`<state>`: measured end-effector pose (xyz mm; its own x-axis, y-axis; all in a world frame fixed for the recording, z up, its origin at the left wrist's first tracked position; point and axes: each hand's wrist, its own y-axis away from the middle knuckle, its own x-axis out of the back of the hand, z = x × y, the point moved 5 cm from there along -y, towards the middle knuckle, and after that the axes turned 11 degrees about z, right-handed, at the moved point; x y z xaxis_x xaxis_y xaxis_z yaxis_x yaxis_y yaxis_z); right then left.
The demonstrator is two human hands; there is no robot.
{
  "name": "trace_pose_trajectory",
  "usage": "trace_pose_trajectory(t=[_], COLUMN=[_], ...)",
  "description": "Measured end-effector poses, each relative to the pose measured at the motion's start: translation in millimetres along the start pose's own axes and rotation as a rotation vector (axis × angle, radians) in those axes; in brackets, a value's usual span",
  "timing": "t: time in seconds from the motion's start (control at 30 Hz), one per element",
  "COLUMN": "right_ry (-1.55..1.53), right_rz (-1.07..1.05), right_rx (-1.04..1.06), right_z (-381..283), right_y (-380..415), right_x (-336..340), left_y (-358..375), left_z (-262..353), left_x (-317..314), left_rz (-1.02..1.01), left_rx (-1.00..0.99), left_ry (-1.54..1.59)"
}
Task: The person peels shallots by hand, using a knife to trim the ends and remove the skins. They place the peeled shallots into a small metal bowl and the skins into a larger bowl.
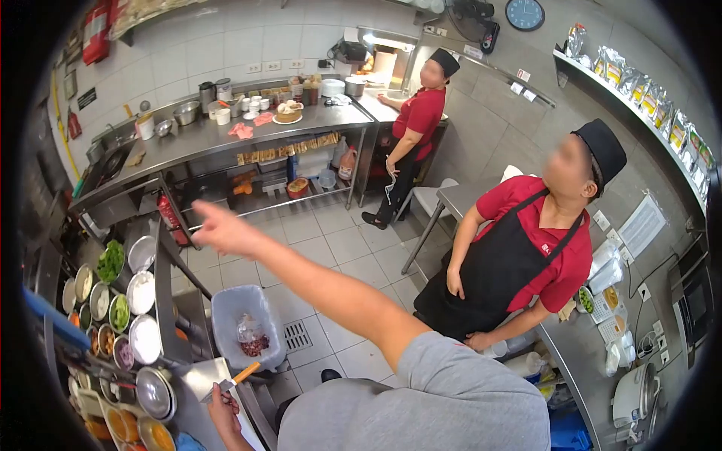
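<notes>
My right hand [228,231] is raised at the end of my outstretched arm, index finger pointing left across the kitchen. It holds nothing, and the other fingers are partly curled. Low at the left, my left hand [223,410] grips a spatula [246,373] with an orange-brown handle and a metal part near the fingers; its exact shape is hard to make out. Beneath that hand lies a pale board or metal worktop [207,376]. Close by are covered metal bowls [154,392] and several containers of chopped ingredients, among them green leaves [111,261].
A grey bin [218,316] with scraps stands on the tiled floor. At the right, a person in a black apron [496,255] leans on a steel counter [568,368]. Another person [420,113] stands by the back counter [188,146], which carries bowls and cups. A shelf [632,94] holds packets.
</notes>
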<state>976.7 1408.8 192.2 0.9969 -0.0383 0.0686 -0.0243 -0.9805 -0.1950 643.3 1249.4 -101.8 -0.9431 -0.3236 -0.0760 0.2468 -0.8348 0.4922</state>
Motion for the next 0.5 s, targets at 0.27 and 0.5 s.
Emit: trace_pose_trajectory(t=[0.27, 0.5], right_ry=[0.053, -0.205], right_rz=[-0.075, 0.238], right_rx=[0.113, -0.16], right_z=[26.4, 63.7], right_y=[-41.7, -49.4], right_x=[-36.6, 8.6], left_y=[-85.7, -173.7], left_z=[24.7, 48.7], left_x=[-79.2, -113.3], left_rz=[-0.095, -0.034], left_rx=[-0.028, -0.226], left_ry=[-0.125, -0.157])
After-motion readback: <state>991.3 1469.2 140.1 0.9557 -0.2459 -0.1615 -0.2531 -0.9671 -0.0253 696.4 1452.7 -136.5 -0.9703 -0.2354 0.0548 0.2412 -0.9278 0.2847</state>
